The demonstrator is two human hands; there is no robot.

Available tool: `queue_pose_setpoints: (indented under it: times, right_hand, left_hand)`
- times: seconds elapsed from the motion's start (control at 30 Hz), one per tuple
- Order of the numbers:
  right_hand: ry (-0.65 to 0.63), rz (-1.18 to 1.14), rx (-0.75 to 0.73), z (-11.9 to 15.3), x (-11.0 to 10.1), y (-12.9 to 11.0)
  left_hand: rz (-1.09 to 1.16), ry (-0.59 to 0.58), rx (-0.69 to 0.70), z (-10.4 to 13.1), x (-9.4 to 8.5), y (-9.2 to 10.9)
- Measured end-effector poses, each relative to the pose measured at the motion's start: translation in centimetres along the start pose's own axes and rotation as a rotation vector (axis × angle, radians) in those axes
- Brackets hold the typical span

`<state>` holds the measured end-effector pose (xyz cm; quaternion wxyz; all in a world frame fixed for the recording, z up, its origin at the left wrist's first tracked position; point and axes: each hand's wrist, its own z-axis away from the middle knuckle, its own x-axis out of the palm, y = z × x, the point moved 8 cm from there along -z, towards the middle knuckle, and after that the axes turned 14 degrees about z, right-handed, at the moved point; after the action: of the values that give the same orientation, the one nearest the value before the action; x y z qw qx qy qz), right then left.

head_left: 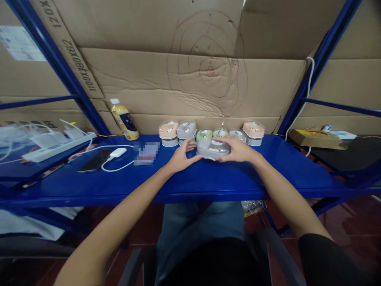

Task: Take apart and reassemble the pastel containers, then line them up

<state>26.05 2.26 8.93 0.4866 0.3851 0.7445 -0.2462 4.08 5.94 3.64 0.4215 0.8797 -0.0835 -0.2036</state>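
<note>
Just above the blue table I hold a grey lidded container (212, 150) with a clear, shiny top. My right hand (236, 149) grips its right end, thumb below and fingers over the far side. On the left, my left hand (183, 157) has its fingers spread, the thumb close to the container's edge; whether it touches cannot be made out. Behind stands a row of similar containers: a peach one (168, 133) and a grey one (187, 130) at left, two green ones (203, 135) partly hidden, then a low grey one (238, 136) and another peach one (254, 133).
To the left are a yellow-labelled bottle (125, 120), a phone (95, 161), a white charger with cable (118, 152) and a blurred-out packet (147, 153). A power strip (59, 147) lies further left. Blue posts flank the table (190, 190); cardboard (133, 75) backs it.
</note>
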Motion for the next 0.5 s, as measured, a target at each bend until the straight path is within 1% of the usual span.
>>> queue_pose_setpoints:
  times: [0.07, 0.1, 0.17, 0.23, 0.33, 0.43, 0.5]
  right_hand:
    - [0.108, 0.094, 0.215, -0.2, -1.9, 3.3]
    - [0.148, 0.152, 0.348, -0.2, -2.7, 5.2]
    - [0.189, 0.265, 0.570, -0.3, -3.4, 8.2]
    - [0.182, 0.354, 0.704, -0.8, -3.1, 10.1]
    - [0.138, 0.449, 0.788, -2.0, -1.7, 11.3]
    - [0.108, 0.510, 0.805, -2.5, -0.3, 11.5]
    - [0.109, 0.525, 0.796, -2.5, 0.3, 11.5]
  left_hand:
    - [-0.059, 0.107, 0.041, -0.2, -1.0, 0.1]
    - [-0.094, 0.132, 0.050, -0.2, -1.2, 0.2]
    - [-0.163, 0.124, 0.052, -0.3, -1.2, 0.2]
    - [-0.224, 0.081, 0.046, -0.2, -0.8, 0.2]
    - [-0.287, 0.036, 0.038, -0.1, -0.3, 0.2]
    - [-0.305, 0.024, 0.022, 0.0, -0.2, 0.2]
    - [-0.313, 0.017, 0.012, 0.0, -0.2, 0.1]
